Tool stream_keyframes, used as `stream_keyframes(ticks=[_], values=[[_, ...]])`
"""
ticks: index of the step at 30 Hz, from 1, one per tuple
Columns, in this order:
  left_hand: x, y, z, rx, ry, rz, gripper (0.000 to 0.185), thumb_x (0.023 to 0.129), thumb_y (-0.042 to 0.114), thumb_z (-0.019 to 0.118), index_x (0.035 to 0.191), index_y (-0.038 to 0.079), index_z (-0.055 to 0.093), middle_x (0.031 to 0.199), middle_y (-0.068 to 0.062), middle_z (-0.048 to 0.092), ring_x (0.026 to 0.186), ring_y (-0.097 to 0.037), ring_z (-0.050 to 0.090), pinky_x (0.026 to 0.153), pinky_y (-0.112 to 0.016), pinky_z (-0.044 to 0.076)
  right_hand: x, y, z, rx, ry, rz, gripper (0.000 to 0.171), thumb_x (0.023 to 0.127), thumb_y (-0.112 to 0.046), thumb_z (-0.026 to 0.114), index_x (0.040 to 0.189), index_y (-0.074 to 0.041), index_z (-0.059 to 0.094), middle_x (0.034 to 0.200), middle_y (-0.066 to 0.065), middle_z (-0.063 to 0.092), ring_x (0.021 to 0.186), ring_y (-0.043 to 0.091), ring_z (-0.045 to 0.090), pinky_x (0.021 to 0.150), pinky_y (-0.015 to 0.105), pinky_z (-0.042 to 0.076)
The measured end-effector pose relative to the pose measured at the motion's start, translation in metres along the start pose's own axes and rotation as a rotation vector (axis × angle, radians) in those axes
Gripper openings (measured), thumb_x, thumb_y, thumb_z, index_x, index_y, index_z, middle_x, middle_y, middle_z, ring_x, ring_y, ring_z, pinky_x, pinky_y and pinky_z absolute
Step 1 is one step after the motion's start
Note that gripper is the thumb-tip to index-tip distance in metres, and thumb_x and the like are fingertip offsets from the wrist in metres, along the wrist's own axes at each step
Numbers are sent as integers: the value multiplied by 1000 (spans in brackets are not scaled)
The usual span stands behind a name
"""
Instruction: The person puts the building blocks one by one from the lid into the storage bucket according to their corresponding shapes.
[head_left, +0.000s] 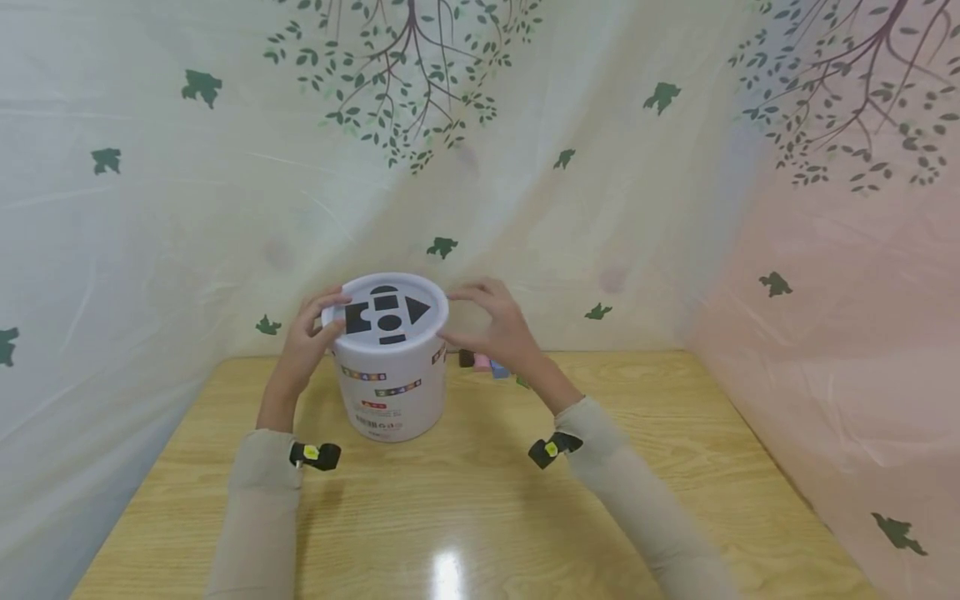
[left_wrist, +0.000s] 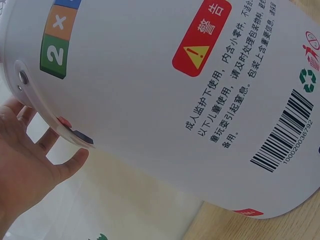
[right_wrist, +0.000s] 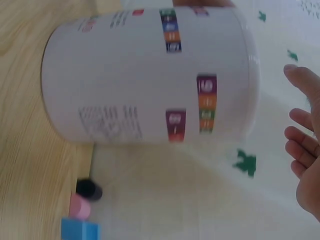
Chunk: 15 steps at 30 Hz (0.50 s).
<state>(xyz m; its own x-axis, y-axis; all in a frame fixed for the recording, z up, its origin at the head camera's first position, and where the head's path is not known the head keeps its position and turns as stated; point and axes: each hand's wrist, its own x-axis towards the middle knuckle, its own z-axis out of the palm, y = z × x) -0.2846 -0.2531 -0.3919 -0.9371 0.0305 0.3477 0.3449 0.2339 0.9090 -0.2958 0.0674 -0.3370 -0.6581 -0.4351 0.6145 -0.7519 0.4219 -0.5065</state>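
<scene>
A white bucket (head_left: 393,392) with printed number labels stands upright, its lid (head_left: 360,332) on top with dark cut-out shapes. At the lid's left edge is my left hand (head_left: 302,350), its fingertips overlapping the lid's top and its thumb by the rim. The left wrist view shows that hand's thumb (left_wrist: 72,165) beside the strap handle (left_wrist: 47,107), the other fingertips partly hidden behind the rim. My right hand (head_left: 502,329) is spread at the lid's right side, holding nothing. In the right wrist view a gap shows between its fingers (right_wrist: 300,140) and the lid.
Behind the right forearm, small pieces lie near the table's back edge: a black one (right_wrist: 90,190), a pink one (right_wrist: 79,207) and a blue block (right_wrist: 80,229). A cloth backdrop (head_left: 525,208) with leaf prints hangs behind the wooden table (head_left: 450,500).
</scene>
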Motion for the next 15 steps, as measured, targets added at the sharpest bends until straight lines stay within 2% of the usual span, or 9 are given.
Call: stream_keyframes(ticks=[5,8,15], values=[[-1,2,1,2,3,2,45,99,14,54,142,1,51,167,-10,25,155,-37,18,121,-71,18,-18,33,-23,-7,-1,100,56,76,-26,90,125,-7,70,133,15,61,130,30,50,110,54,47],[-1,3,1,7,8,-4,44,99,14,54,142,2,51,167,-9,26,155,-36,18,122,-71,17,-30,54,-32,7,-22,191,55,78,-28,89,127,-9,70,135,12,59,132,29,49,112,55,44],[-1,3,1,14,10,-8,44,100,16,54,142,3,51,167,-8,27,156,-35,17,121,-72,16,-59,94,-39,-7,-114,378,53,84,-30,83,131,-11,67,139,11,57,133,32,49,112,60,42]])
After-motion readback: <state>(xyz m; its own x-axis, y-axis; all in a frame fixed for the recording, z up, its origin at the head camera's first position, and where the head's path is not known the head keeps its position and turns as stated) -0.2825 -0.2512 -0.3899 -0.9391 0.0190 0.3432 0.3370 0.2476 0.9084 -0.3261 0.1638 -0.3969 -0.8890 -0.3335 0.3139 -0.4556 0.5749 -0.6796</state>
